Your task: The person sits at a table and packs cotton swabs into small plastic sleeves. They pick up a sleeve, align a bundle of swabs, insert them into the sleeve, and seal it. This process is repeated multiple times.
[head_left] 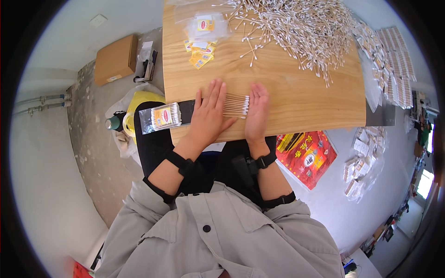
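Observation:
A flat row of cotton swabs (pixel 236 105) lies side by side on the wooden table (pixel 306 99). My left hand (pixel 209 113) is laid flat over the row's left part, fingers stretched, its palm hiding the left ends. At the other end my right hand (pixel 257 113) stands on its edge, fingers straight, alongside the white cotton tips. A dark flat strip (pixel 187 111) shows just left of my left hand. Beyond it, at the table's left edge, is a clear bag (pixel 147 121) of swabs with a yellow-and-red label card (pixel 163 116).
A big heap of loose swabs (pixel 301 32) covers the table's far right. Small yellow cards (pixel 201 54) and clear plastic bags (pixel 185 17) lie far left. Packed swab bundles (pixel 394 65) sit beyond the right edge; a red printed bag (pixel 308 157) is below it. A cardboard box (pixel 116 60) stands left.

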